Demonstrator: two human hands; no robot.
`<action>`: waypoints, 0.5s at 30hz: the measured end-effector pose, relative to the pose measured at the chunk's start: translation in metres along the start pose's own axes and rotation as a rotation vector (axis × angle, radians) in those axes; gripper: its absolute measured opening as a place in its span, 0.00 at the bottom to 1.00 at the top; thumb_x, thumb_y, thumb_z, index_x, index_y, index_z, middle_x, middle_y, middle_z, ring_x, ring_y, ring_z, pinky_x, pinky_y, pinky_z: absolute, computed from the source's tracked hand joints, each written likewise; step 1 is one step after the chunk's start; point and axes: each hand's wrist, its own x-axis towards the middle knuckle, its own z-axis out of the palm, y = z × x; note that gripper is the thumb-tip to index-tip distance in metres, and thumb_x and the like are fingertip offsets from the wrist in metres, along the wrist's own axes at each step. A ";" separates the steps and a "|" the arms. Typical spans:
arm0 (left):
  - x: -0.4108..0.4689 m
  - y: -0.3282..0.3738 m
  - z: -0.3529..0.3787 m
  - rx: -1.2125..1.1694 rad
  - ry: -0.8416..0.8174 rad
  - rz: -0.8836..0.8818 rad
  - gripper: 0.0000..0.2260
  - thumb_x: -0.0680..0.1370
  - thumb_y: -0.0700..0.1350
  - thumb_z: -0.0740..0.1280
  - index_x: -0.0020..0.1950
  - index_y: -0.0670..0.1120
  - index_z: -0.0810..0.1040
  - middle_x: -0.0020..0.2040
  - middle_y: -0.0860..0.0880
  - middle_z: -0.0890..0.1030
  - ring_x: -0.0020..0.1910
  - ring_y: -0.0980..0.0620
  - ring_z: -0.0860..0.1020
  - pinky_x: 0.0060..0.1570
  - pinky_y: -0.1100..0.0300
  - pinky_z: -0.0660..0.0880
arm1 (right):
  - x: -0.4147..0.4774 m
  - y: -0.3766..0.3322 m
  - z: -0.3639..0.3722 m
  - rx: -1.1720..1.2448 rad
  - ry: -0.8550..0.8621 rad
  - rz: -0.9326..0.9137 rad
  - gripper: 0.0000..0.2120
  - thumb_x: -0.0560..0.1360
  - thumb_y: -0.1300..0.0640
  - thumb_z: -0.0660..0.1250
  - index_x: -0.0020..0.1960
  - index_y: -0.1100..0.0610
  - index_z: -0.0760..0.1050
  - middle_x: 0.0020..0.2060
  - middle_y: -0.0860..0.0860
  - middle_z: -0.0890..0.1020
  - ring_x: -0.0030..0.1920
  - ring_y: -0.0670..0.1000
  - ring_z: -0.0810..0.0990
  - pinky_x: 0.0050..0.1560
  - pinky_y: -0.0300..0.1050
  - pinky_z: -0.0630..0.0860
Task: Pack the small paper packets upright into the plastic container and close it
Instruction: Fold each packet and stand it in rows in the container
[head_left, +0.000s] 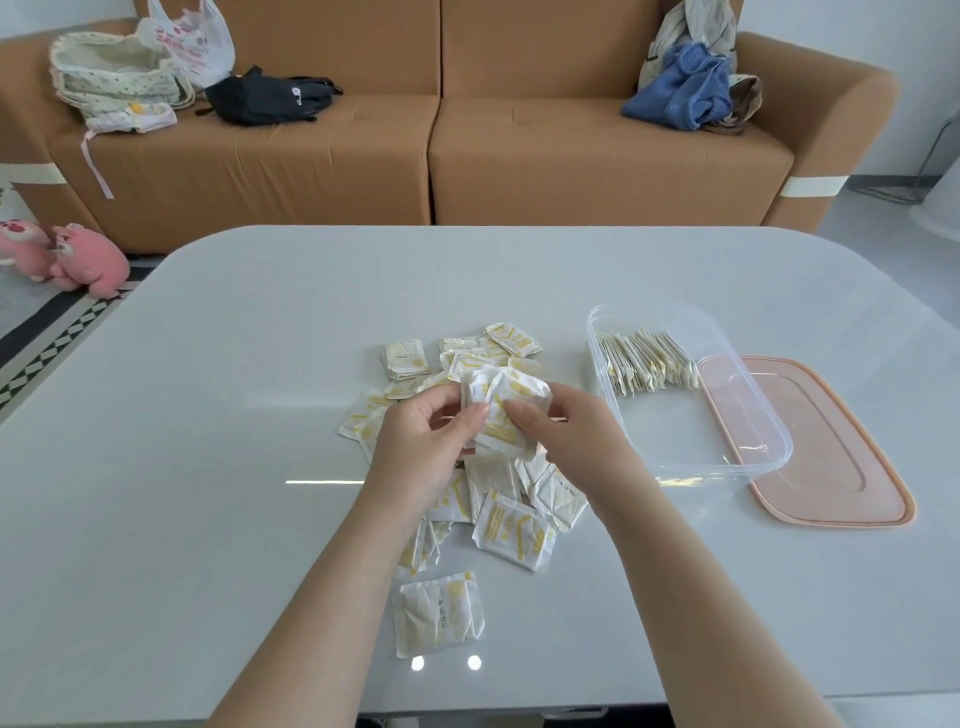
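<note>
Container (727, 457) on counter (208, 467): one upright row of packets (644, 364) at far end, remainder vacant. Loose packets (511, 535) still heaped left of it. Left hand (415, 441) and right hand (561, 426) pinch a small bunch (506, 400), count unclear. Lid (831, 467) off, partly under the container.

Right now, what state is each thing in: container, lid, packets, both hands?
plastic container: open, partly filled.
lid: off, lying flat on the table at the container's right.
packed packets: standing upright in a row at the container's far end.
loose packets: scattered flat on the table.
held packets: bunched between both hands.
left hand: grips the held packets.
right hand: grips the held packets.
</note>
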 end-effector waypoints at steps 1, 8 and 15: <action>0.001 -0.001 -0.001 0.008 0.014 0.011 0.06 0.77 0.40 0.68 0.49 0.50 0.83 0.43 0.45 0.86 0.44 0.50 0.84 0.46 0.58 0.81 | 0.000 0.000 0.002 -0.033 -0.009 0.011 0.12 0.76 0.51 0.68 0.48 0.60 0.80 0.39 0.52 0.82 0.39 0.48 0.78 0.46 0.46 0.74; 0.006 -0.009 -0.001 0.196 -0.030 0.100 0.09 0.80 0.41 0.64 0.43 0.48 0.81 0.34 0.43 0.75 0.35 0.49 0.71 0.40 0.55 0.73 | -0.004 -0.006 0.014 -0.154 -0.054 -0.061 0.10 0.82 0.56 0.56 0.42 0.52 0.69 0.35 0.46 0.73 0.36 0.46 0.71 0.38 0.44 0.68; 0.009 -0.014 0.005 0.501 0.051 0.286 0.09 0.80 0.38 0.62 0.40 0.44 0.72 0.43 0.52 0.71 0.42 0.61 0.71 0.43 0.74 0.64 | -0.006 -0.004 0.016 -0.259 -0.022 -0.148 0.11 0.80 0.63 0.56 0.62 0.60 0.70 0.50 0.54 0.80 0.53 0.55 0.76 0.51 0.47 0.70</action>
